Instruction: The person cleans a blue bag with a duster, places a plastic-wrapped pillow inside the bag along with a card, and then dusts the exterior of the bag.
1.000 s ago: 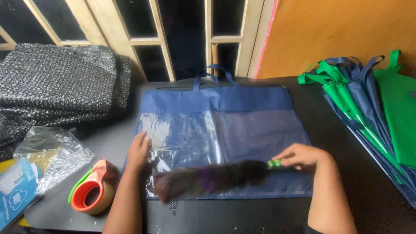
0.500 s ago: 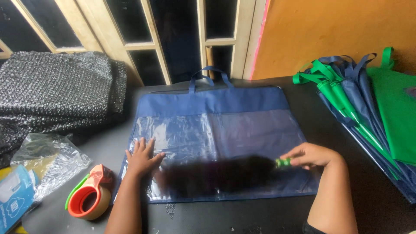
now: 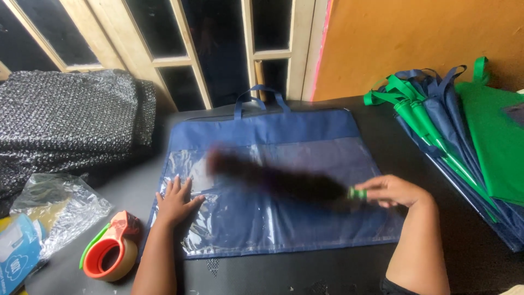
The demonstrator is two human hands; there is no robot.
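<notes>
1 blue bag (image 3: 284,131), 1 hair bundle (image 3: 273,180), 2 hands: L (image 3: 174,201), R (image 3: 393,191).

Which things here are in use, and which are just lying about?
In use: blue bag under left hand; dark hair bundle held by right hand.
Lying about: tape dispenser, stacked bags, mesh pile, plastic wrap.

Blue fabric bag (image 3: 284,131) with clear plastic front, flat on table; dark hair bundle (image 3: 273,179), motion-blurred, lying across it.
</notes>
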